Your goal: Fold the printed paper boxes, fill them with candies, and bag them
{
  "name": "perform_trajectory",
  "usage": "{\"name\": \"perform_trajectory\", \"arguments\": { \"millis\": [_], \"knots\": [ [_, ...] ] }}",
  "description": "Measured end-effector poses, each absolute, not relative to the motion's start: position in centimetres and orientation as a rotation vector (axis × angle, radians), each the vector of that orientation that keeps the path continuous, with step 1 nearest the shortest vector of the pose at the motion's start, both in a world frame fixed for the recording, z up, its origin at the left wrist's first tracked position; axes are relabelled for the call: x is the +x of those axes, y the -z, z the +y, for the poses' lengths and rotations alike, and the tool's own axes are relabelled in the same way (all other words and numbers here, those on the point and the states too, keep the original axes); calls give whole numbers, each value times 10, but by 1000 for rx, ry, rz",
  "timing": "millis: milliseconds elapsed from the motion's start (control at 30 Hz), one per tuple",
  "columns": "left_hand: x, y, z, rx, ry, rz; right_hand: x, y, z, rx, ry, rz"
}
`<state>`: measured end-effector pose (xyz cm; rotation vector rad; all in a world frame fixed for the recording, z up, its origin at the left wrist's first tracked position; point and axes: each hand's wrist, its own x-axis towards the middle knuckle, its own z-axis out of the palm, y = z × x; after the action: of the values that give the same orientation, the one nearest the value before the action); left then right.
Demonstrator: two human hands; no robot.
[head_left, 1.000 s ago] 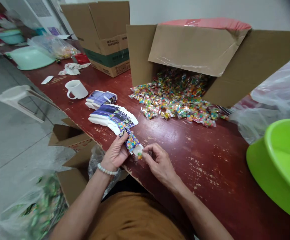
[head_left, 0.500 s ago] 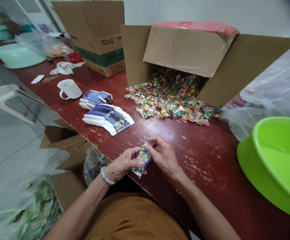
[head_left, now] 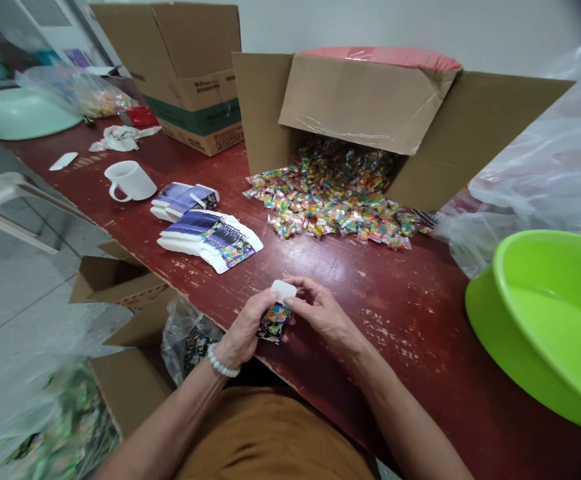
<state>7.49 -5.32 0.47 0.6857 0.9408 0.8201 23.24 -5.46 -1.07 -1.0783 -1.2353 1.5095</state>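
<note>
A small purple candy box [head_left: 274, 324] with colourful printing is between my hands, over the table's front edge. My left hand [head_left: 244, 328], a pale bead bracelet at its wrist, is closed around its left side. At the top end, my right hand [head_left: 324, 315] pinches the box by its white flap [head_left: 283, 291], which stands up. Flattened purple cartons [head_left: 210, 237] lie fanned in a stack beyond my left hand. Farther back, small clear-wrapped candies [head_left: 320, 207] spill from an open cardboard box [head_left: 355, 100] on its side.
A white mug [head_left: 133, 181] stands left of the cartons. Another cardboard box [head_left: 190, 87] is behind it. The green basin [head_left: 535, 333] is on the right, near crumpled clear plastic [head_left: 515, 180]. Below the table's left edge are open boxes [head_left: 130, 380] and a bag of green wrappers [head_left: 65, 420].
The clear-wrapped piece at the top of the box is no longer visible; the white flap now shows there. Both hands shifted slightly, and the view has turned a little right.
</note>
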Motion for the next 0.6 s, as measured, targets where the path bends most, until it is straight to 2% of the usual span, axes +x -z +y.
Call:
{"name": "perform_trajectory", "arguments": {
  "millis": [133,200,300,600],
  "knots": [
    [75,-4,-54,656,-820,924,234,8,-57,-1123,-977,-1486],
    [72,-7,-52,538,-710,841,237,4,-59,-1096,-859,-1627],
    [69,-10,-48,438,-666,778,239,-1,-60,-1088,-968,-1687],
    [71,-7,-49,521,-731,849,226,4,-48,-1172,-1420,-1320]
  ]
}}
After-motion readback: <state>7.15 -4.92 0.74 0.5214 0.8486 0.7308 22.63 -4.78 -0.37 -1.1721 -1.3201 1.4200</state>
